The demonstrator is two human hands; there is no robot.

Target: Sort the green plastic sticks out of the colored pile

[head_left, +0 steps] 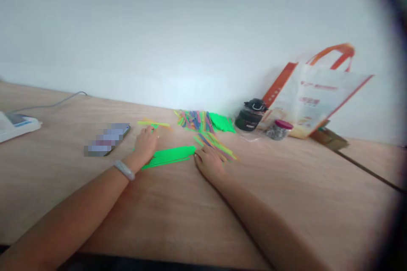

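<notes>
A row of thin, bright green strips lies flat on the table between my two hands. My left hand reaches over the row's left end, fingers curled and closed, with a bit of green strip showing at the fingertips. Just beyond those fingers are yellow strips. My right hand is at the row's right end, its thumb and fingers closed around the strip ends; blur hides the exact grip. Mixed-colour strips lie loosely behind and beside my right hand.
Toward the wall lie a multicoloured strip pile and a green bundle. A dark-banded bottle, a red-lidded jar and a carrier bag stand right. Left are a phone and a white device with a cable.
</notes>
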